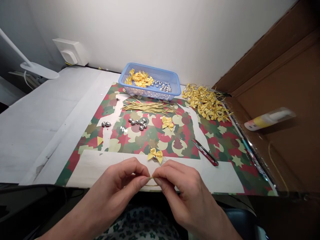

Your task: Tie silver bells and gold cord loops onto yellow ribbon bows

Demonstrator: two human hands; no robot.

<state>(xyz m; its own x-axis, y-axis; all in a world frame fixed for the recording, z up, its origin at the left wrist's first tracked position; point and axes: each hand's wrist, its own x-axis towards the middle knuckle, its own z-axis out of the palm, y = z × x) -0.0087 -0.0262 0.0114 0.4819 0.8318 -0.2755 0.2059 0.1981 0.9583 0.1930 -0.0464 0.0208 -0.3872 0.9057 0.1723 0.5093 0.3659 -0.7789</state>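
Observation:
Thumb and forefinger of my left hand (122,186) pinch a thin gold cord (151,178) near the table's front edge. My right hand (181,188) pinches the same cord close beside, so the fingertips nearly meet. A lower stretch of the cord curves beneath them. Just beyond my fingers lies a yellow ribbon bow (155,155) with a small silver bell (154,158) at its middle. Farther off are two or so loose yellow bows (167,123), several silver bells (138,123) and a bundle of gold cords (147,106).
A blue basket (176,80) at the back holds yellow bows and silver bells. Finished-looking bows with cords form a pile (207,101) at right. Red-handled thread snips (206,153) lie right of my hands. A bottle (268,119) rests by the cardboard wall (282,76); a white lamp (40,69) stands left.

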